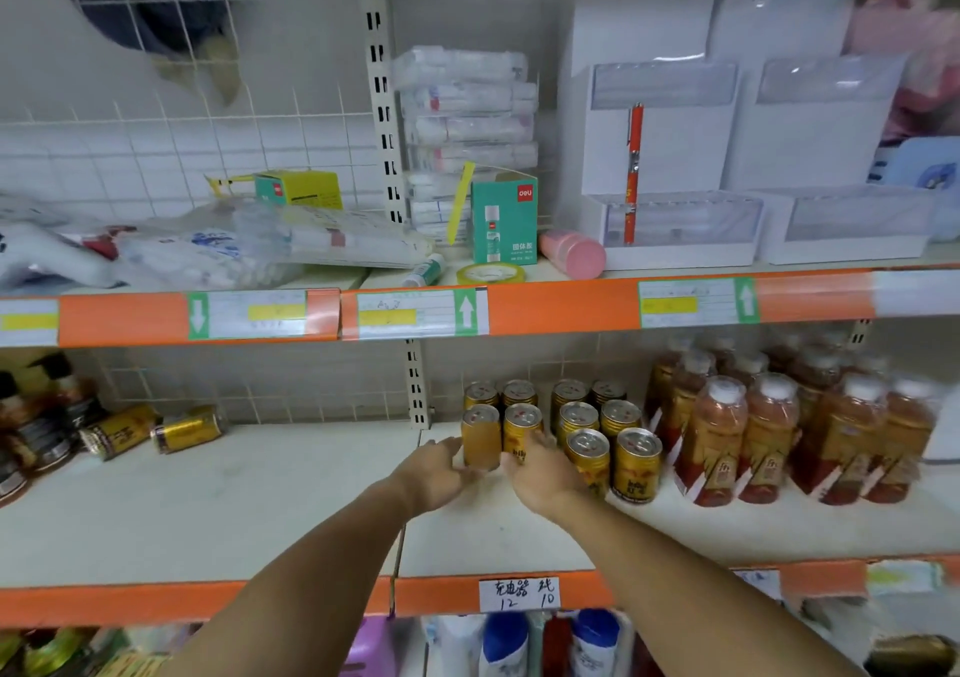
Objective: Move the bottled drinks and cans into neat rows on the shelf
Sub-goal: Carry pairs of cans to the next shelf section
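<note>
Several gold cans stand upright in rows on the white middle shelf (260, 510). My left hand (434, 476) wraps the front left can (480, 432). My right hand (540, 473) grips the can beside it (521, 429). More gold cans (636, 463) stand in two rows just to the right. Two gold cans (189, 429) lie on their sides at the far left of the shelf. Bottles of reddish tea (714, 437) stand in rows at the right.
Dark bottles (31, 427) crowd the shelf's far left end. The upper shelf holds glue boxes (503, 219), a pink bottle (571, 254), tape, plastic packs and white display bins (675, 229). An orange price rail (519, 593) edges the shelf front; bottles stand on the shelf below.
</note>
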Tool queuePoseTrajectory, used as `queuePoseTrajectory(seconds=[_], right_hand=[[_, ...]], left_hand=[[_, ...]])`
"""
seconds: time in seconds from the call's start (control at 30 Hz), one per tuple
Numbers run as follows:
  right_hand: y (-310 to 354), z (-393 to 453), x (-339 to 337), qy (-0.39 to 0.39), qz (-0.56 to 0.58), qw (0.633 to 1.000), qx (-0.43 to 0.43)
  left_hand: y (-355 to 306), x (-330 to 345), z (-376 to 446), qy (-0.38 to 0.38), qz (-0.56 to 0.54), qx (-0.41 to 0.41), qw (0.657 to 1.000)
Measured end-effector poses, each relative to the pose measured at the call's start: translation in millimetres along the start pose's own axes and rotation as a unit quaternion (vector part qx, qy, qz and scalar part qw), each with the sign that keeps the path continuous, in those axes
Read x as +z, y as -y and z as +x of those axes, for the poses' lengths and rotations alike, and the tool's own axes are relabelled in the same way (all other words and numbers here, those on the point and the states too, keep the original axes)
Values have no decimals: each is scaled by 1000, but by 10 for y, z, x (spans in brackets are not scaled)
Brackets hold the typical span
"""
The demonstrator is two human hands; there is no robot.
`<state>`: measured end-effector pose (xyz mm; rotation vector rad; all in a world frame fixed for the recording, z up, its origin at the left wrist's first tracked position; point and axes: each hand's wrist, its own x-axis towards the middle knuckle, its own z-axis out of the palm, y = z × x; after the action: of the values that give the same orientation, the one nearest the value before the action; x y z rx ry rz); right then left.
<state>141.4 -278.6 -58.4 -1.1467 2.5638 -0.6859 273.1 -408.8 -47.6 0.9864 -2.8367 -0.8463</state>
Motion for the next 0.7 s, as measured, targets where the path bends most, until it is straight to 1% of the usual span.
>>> queuePoseTrajectory(seconds=[0.1,0.27,0.37,0.5,0.7], right_hand=[[78,-92,-148,12,-109,993,-35],[314,-202,-328,37,-197,977,-72],[558,-278,-359,49,-208,974,-80],[879,-373,-313,42,-223,968,-110],[1389,-441,-162,33,-232,960,-151]], left_hand=[[94,-136,-163,-9,43,15,999],[301,-461,-462,-34,77,31,996],[506,-736,-687,-50,104,20,993],[832,-1081,-1038,-75,124,-5,989],[1444,-1502,-1651,-105,146,-75,981]])
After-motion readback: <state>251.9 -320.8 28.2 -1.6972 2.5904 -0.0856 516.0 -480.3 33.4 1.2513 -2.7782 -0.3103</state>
